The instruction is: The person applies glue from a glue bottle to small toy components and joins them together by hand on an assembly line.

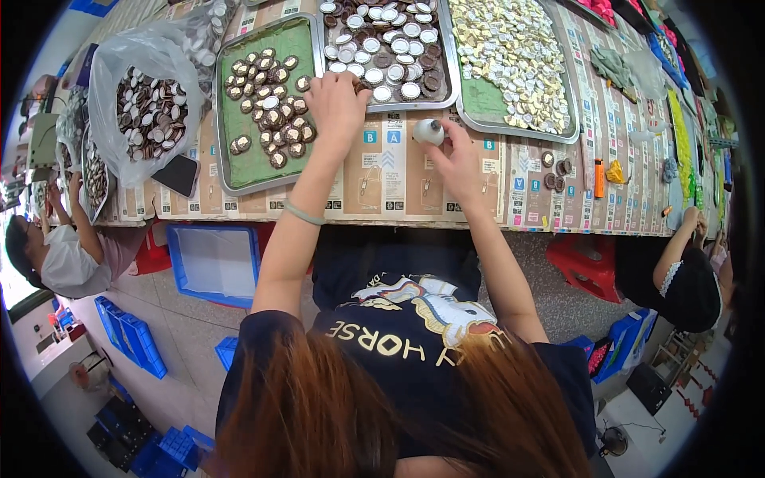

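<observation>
My left hand point(333, 110) is bent over the rim between two metal trays, thumb and fingertips pinched on a small brown round cap point(361, 85). In my right hand point(456, 163) is a small white squeeze bottle point(429, 132) with a dark tip, held above the table just below the middle tray. That middle tray point(456, 88) carries many brown caps and white-faced discs. Left of it, a green-lined tray point(231, 171) has brown caps with pale pieces on top. On the right stands another green-lined tray point(482, 102) covered with small gold and silvery pieces.
A clear plastic bag point(107, 103) of brown-and-white caps sits at the left, beside a dark phone point(177, 175). Several brown caps point(550, 182) and an orange lighter point(599, 178) lie at the right. Other people point(72, 255) work at both ends. Below is a blue crate point(211, 263).
</observation>
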`<action>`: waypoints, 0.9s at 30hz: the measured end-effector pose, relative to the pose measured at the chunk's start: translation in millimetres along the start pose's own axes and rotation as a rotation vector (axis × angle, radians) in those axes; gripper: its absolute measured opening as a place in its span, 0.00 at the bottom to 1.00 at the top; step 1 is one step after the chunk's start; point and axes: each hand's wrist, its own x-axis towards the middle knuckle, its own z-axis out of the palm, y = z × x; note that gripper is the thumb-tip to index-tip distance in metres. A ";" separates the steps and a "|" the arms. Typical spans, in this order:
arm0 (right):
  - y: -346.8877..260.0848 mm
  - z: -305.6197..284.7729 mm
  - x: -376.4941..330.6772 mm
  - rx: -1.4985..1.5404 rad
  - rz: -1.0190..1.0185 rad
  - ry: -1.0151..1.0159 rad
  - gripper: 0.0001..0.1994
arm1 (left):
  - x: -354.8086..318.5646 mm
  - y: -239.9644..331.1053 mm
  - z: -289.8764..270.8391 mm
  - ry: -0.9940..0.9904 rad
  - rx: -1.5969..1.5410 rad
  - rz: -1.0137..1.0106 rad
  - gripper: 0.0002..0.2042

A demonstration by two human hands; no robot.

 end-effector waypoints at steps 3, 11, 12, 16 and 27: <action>-6.6 -2.0 -3.7 0.104 0.087 -0.026 0.23 | -4.4 6.9 -0.9 0.085 -0.022 0.075 0.09; -57.7 -14.2 -25.0 0.827 0.094 -0.095 0.18 | -70.8 41.3 -31.4 -0.405 -1.147 -0.138 0.13; -59.1 -14.6 -25.4 0.825 0.090 -0.125 0.18 | -76.6 44.1 -34.4 -0.467 -1.248 -0.156 0.14; -60.9 -15.1 -29.4 0.864 0.115 -0.134 0.18 | -87.1 41.1 -41.8 -0.553 -1.463 -0.244 0.14; -77.8 -41.1 -36.6 0.734 0.126 0.042 0.17 | -108.3 17.6 -35.3 -0.634 -2.354 -0.588 0.19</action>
